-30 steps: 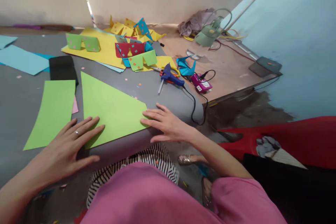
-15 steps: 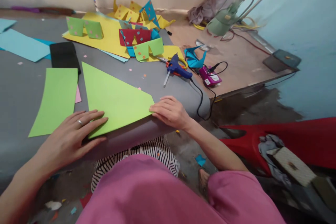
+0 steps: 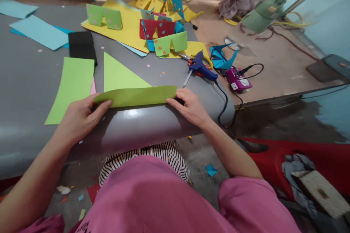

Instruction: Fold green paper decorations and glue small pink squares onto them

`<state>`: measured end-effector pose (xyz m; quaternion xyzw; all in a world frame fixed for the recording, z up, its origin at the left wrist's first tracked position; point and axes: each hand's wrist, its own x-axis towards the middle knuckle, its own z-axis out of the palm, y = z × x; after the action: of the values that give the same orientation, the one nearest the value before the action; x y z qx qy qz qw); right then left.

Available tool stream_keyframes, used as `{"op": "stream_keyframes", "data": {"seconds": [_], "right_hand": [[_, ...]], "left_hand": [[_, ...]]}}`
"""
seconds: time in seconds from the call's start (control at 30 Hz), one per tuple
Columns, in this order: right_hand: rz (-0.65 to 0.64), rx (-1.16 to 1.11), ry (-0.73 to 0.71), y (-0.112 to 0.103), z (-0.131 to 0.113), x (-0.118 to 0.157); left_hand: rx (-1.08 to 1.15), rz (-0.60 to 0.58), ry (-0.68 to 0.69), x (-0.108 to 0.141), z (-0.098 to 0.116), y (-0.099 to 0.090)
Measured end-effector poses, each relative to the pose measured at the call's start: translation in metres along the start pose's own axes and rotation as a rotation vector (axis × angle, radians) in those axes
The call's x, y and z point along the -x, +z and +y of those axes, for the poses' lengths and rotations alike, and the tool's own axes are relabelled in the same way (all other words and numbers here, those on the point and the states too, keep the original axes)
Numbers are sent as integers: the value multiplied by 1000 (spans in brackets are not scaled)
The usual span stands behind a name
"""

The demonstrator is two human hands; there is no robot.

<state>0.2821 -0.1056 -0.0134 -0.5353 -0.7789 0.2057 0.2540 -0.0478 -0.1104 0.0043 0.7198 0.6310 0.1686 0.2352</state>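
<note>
A light green paper sheet [image 3: 120,74] lies near the table's front edge, its near part bent up and over in a long strip. My left hand [image 3: 84,116] pinches the left end of that strip between thumb and fingers. At the strip's right end, my right hand [image 3: 190,105] grips the paper the same way, thumb in front. Left of it rests a second green sheet [image 3: 72,87], with a bit of pink paper [image 3: 93,86] and a black phone-like slab [image 3: 82,47] beside it.
A blue glue gun [image 3: 202,67] lies by scissors [image 3: 209,61] to the right. Behind stand dotted paper masks [image 3: 171,43] on yellow sheets [image 3: 109,31]. A purple power socket [image 3: 237,82], green lamp-like device [image 3: 259,16] and red chair [image 3: 269,160] are farther right.
The green sheet lay flat under my hands; now its near edge is lifted and bent over away from me. My left hand has gone from lying flat to pinching. The view has shifted.
</note>
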Motion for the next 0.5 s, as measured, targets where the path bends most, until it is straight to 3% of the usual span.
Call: {"op": "stream_keyframes", "data": {"seconds": [0.13, 0.23, 0.5], "right_hand": [[41, 37, 73, 2, -3, -3], [52, 48, 102, 4, -6, -6], [68, 68, 161, 9, -7, -18]], "left_hand": [[23, -94, -65, -4, 1, -3], [43, -90, -131, -9, 4, -3], [-97, -51, -134, -20, 16, -1]]}}
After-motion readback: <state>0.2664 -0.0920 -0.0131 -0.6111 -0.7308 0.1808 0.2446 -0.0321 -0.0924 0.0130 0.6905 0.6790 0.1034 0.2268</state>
